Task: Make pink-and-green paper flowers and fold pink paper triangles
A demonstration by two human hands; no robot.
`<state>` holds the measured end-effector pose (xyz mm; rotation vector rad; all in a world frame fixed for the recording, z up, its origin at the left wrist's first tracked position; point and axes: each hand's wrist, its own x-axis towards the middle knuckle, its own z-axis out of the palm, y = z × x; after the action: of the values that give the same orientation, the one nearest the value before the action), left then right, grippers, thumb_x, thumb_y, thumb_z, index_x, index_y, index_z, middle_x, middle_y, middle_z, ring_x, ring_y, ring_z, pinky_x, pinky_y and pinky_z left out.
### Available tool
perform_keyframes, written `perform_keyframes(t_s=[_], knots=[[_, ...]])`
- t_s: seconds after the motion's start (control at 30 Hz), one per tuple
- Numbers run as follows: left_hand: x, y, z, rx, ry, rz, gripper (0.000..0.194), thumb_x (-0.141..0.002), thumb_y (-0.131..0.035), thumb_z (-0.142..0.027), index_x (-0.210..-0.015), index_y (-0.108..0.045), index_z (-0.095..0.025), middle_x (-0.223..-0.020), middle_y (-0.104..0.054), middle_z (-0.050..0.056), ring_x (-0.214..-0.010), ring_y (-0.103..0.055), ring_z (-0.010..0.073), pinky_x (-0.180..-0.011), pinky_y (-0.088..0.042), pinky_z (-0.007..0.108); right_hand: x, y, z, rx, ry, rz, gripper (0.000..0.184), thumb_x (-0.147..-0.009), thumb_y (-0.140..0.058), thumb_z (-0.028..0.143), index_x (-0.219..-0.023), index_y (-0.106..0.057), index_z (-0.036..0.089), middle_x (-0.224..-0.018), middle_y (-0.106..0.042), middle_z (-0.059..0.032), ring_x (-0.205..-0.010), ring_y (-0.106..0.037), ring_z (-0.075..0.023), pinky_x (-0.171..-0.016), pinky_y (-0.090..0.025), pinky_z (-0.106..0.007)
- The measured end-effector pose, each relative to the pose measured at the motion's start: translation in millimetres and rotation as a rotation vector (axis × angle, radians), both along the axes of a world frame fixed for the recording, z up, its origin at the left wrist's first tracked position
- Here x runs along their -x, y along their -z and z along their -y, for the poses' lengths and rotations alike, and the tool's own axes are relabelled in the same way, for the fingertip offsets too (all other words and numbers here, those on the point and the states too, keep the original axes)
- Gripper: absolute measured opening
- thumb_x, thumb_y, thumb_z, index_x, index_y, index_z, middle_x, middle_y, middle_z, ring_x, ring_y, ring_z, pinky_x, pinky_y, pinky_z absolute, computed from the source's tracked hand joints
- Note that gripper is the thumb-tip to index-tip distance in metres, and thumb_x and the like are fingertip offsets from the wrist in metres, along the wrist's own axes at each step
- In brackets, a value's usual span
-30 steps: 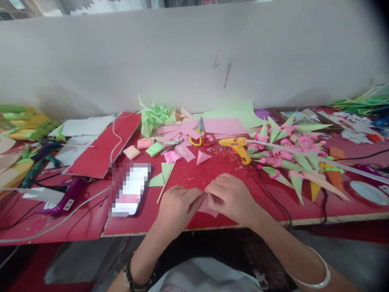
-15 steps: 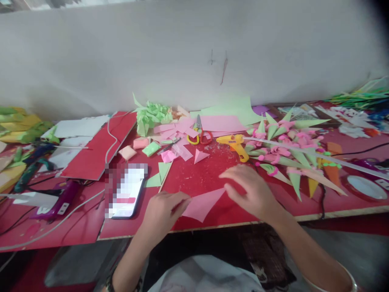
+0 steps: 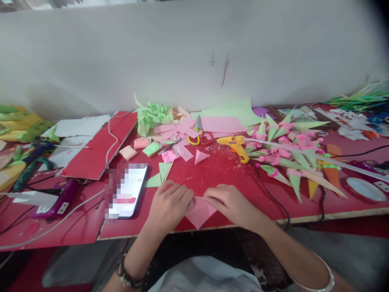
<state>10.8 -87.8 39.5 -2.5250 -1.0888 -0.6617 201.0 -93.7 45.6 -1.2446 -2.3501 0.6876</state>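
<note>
A piece of pink paper (image 3: 199, 215) lies at the table's front edge, one corner pointing toward me. My left hand (image 3: 173, 202) grips its left side with curled fingers. On the opposite side my right hand (image 3: 232, 205) pinches the paper's upper edge between thumb and fingers. Parts of the sheet are hidden under both hands. Beyond them lies a small pink paper cone (image 3: 201, 156). Green paper pieces (image 3: 158, 176) rest beside a thin stick, just past my left hand.
A phone (image 3: 129, 192) lies to the left. Scissors (image 3: 206, 139) and a yellow glue gun (image 3: 240, 151) with a cord are further back. Paper cone flowers (image 3: 282, 150) are heaped at right. A red board (image 3: 103, 146) and purple power strip (image 3: 62, 198) sit at left.
Both hands have come closer together on the pink paper. My right hand has moved left and down, and its fingers have closed on the paper's edge. The paper's outline now looks more triangular.
</note>
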Motion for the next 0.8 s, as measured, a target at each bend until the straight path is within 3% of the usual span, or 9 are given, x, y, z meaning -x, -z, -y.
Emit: perform_keyframes(t_s=[0.13,0.23,0.33,0.4,0.57,0.8], knots=[[29,9.6,-7,0.149,-0.155,0.076,0.018,-0.074,-0.042,-0.01,-0.063,-0.054,-0.017,-0.058,-0.057,-0.001,-0.055,-0.048,0.011,-0.066,-0.036,0.027,-19,-2.1,-2,0.146,0.126,-0.191,0.025,-0.085,-0.04,0.032,-0.067,-0.052,0.017,-0.061,-0.052,0.0021,-0.057,-0.047,-0.0094,-0.054,-0.031,-0.02],[31,17.0,-5,0.46,-0.239,0.412,0.015,-0.078,-0.039,-0.015,-0.073,-0.054,-0.016,-0.067,-0.058,0.002,-0.061,-0.051,0.0121,-0.061,-0.038,0.025,-26,4.3,-5,0.231,0.274,-0.359,0.024,-0.083,-0.042,0.034,-0.066,-0.049,0.017,-0.057,-0.045,0.0036,-0.053,-0.042,-0.0086,-0.05,-0.031,-0.02],[11,21.8,3,0.931,-0.094,0.816,0.023,-0.083,-0.038,-0.028,-0.1,-0.049,-0.016,-0.076,-0.057,0.002,-0.063,-0.053,0.011,-0.059,-0.043,0.022,-20,16.4,-6,0.371,0.33,-0.518,0.025,-0.082,-0.042,0.037,-0.067,-0.047,0.018,-0.054,-0.038,0.0055,-0.047,-0.037,-0.0074,-0.046,-0.029,-0.019],[-5,23.6,8,1.129,0.029,0.937,0.03,-0.083,-0.039,-0.033,-0.105,-0.049,-0.015,-0.078,-0.059,0.002,-0.062,-0.054,0.0111,-0.061,-0.045,0.023,-12,24.1,-5,0.446,0.342,-0.598,0.026,-0.082,-0.041,0.038,-0.067,-0.046,0.018,-0.053,-0.035,0.0062,-0.046,-0.037,-0.0069,-0.045,-0.03,-0.019],[-21,25.1,13,1.225,-0.006,1.048,0.035,-0.078,-0.048,-0.038,-0.104,-0.056,-0.015,-0.102,-0.062,0.007,-0.091,-0.057,0.02,-0.08,-0.045,0.029,5,35.6,-1,0.536,0.3,-0.72,0.029,-0.083,-0.041,0.038,-0.063,-0.043,0.018,-0.052,-0.037,0.0065,-0.047,-0.037,-0.0063,-0.047,-0.03,-0.019],[-19,31.0,18,1.238,-0.296,1.236,0.052,-0.071,-0.049,-0.054,-0.107,-0.057,-0.018,-0.112,-0.059,0.008,-0.11,-0.049,0.0258,-0.091,-0.04,0.034,22,45.5,2,0.651,0.327,-0.867,0.033,-0.083,-0.041,0.042,-0.06,-0.039,0.018,-0.05,-0.037,0.0064,-0.045,-0.035,-0.0063,-0.044,-0.027,-0.019]])
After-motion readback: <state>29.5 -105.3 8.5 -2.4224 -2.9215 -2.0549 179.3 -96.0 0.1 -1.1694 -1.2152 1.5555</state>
